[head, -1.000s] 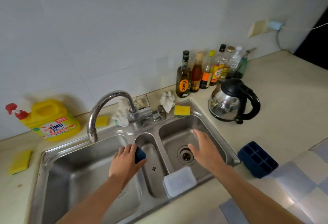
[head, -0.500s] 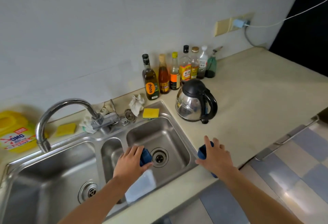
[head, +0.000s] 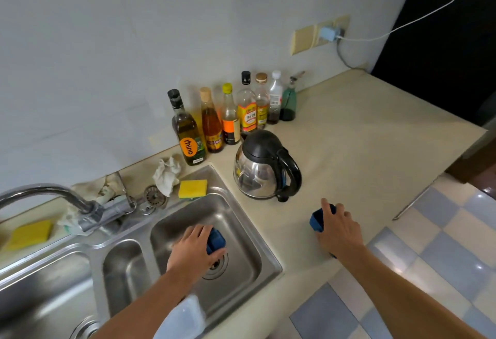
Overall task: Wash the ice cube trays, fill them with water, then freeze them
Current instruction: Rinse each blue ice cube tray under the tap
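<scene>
As you leaned over the sink (head: 243,222), each of your hands had hold of one dark blue ice cube tray. Your left hand (head: 193,250) hung above the drain of the right-hand basin, its fingers and thumb curled round the first blue tray (head: 216,240), so that only one end of it showed past your knuckles. Your right hand (head: 338,231) lay well apart from it, out on the beige counter (head: 362,151) near the front edge. Its fingers draped over and gripped the second blue tray (head: 317,219), which appeared to rest on the counter surface, though your hand hid most of it.

A pale, frosted plastic piece (head: 185,317), perhaps a lid or a third tray, leaned at the near edge of the basin beside your left forearm. The curved steel faucet (head: 48,191) pointed away over the left-hand basin, and no water could be seen running from it. A yellow sponge (head: 193,188) sat on the back rim of the sink, apart from both hands. A steel kettle (head: 264,167) stood on the counter between the sink and a row of bottles (head: 188,134) by the wall.

By the look of it, the task was at its very start: trays were being gathered to the sink, with washing, filling and freezing all left to do. No freezer was in view.
</scene>
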{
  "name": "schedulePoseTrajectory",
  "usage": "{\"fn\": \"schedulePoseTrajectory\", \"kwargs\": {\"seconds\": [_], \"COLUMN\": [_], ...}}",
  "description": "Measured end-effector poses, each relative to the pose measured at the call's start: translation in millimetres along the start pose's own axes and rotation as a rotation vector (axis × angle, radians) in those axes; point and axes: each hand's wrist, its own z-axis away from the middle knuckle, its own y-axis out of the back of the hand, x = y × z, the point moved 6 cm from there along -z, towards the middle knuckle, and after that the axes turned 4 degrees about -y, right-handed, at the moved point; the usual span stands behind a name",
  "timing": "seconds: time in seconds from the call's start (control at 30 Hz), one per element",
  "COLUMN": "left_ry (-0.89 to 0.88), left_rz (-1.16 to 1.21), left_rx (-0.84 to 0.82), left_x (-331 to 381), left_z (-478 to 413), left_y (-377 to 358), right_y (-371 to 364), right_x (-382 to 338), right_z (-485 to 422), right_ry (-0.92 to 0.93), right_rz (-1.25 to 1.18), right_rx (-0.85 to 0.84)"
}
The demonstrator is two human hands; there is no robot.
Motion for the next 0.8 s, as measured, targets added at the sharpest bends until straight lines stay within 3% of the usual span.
{"fn": "schedulePoseTrajectory", "kwargs": {"seconds": [0.17, 0.27, 0.37, 0.6, 0.7, 0.8], "left_ry": [0.065, 0.152, 0.246, 0.532, 0.456, 0.3], "left_rz": [0.065, 0.201, 0.389, 0.784, 0.748, 0.477], "left_rx": [-0.15, -0.276, -0.367, -0.378, -0.387, -0.434], "left_x": [-5, -13, -19, -44, -46, -49], "left_z": [-34, -42, -44, -41, -44, -56], "left_y": [-27, -47, -64, -74, -89, -103], "right_y": [5, 6, -10, -34, -50, -64], "right_x": [-13, -53, -92, -148, -159, -158], "right_z": [-5, 13, 27, 15, 8, 2], "right_ry": [0.019, 0.185, 0.382, 0.613, 0.626, 0.608], "right_rz": [0.165, 0.179, 0.089, 0.007, 0.046, 0.05], "right_rx": [0.062, 0.159, 0.099, 0.08, 0.081, 0.086]}}
